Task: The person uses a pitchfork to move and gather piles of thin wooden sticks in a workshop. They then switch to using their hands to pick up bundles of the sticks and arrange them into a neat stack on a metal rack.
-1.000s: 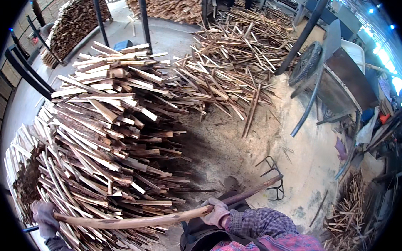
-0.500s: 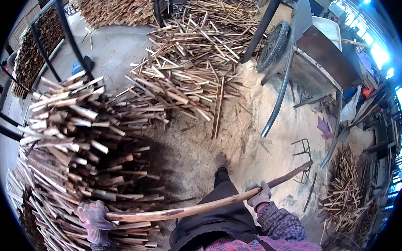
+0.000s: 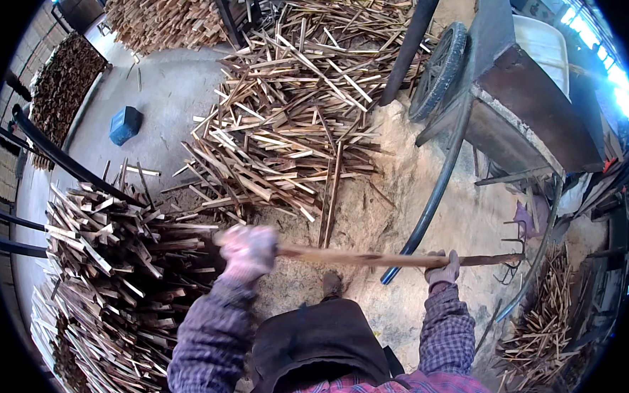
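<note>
A long wooden pole (image 3: 368, 258), pale in the middle with dark bark at its right end, lies almost level across the view in front of me. My left hand (image 3: 247, 253), in a light work glove and blurred by motion, is closed around the pole near its left end. Farther right, my right hand (image 3: 441, 269), gloved too, grips the pole with its fingers wrapped over it. Close to my left forearm rises a stack of split wood sticks (image 3: 112, 257). Beyond the pole spreads a loose heap of sticks (image 3: 283, 124).
A metal handcart (image 3: 518, 115) with a wheel (image 3: 438, 71) and curved handles stands at the right. Sawdust covers the floor (image 3: 370, 214). A blue container (image 3: 125, 125) sits at the left, near black rails (image 3: 74, 166). Smaller sticks (image 3: 539, 322) lie at the right.
Both hands have moved forward with the pole, the left one also to the right, away from the stack. The pole has turned from slanting to nearly level. My view has shifted.
</note>
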Action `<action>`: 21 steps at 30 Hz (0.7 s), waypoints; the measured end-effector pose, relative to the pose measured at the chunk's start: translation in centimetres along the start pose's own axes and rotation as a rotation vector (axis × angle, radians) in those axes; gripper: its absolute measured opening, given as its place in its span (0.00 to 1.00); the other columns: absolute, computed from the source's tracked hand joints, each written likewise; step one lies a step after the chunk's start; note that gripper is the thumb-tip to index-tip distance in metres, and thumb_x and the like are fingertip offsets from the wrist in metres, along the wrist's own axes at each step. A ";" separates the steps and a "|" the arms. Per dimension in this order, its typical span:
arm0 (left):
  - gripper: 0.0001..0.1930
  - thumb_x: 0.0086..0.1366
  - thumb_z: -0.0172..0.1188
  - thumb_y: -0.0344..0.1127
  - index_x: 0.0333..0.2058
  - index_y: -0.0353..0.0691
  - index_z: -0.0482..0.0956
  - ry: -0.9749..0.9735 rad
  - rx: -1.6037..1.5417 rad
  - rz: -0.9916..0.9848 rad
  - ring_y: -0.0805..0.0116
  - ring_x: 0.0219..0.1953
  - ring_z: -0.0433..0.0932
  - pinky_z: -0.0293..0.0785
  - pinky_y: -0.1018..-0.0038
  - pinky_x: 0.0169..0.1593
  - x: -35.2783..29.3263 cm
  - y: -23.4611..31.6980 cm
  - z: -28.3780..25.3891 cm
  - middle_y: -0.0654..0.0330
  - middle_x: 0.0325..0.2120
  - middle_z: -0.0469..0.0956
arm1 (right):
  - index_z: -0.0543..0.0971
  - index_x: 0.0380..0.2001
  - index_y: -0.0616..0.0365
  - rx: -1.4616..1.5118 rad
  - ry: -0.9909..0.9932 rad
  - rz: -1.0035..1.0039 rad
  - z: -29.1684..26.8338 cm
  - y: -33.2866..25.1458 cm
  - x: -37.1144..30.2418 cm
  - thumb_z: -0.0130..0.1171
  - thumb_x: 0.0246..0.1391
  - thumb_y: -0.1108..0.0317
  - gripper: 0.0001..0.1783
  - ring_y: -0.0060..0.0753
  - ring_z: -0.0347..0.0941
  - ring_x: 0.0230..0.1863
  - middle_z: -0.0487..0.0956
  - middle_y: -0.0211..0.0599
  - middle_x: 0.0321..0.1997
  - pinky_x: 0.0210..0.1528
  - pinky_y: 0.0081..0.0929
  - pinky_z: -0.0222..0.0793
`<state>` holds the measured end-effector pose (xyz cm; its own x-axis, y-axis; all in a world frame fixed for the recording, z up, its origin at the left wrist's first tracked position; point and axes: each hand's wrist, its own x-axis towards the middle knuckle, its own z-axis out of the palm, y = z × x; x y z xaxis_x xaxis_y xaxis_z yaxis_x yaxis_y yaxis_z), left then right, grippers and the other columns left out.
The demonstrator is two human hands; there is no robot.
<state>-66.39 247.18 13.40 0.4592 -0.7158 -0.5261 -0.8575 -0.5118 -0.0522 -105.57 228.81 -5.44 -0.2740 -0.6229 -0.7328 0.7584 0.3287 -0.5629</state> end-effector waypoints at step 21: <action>0.16 0.52 0.56 0.41 0.39 0.47 0.68 0.083 -0.255 0.033 0.53 0.40 0.74 0.71 0.61 0.41 6.6 -0.8 9.7 0.54 0.34 0.75 | 0.71 0.38 0.57 -0.974 -0.208 0.375 -9.3 6.2 -12.1 0.56 0.51 0.63 0.14 0.35 0.71 0.22 0.74 0.37 0.26 0.21 0.36 0.70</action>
<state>-64.88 247.48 1.74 0.4581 -0.7652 -0.4523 -0.7913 -0.5829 0.1848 -103.06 244.95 -3.61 0.0555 -0.4424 -0.8951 -0.0524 0.8939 -0.4451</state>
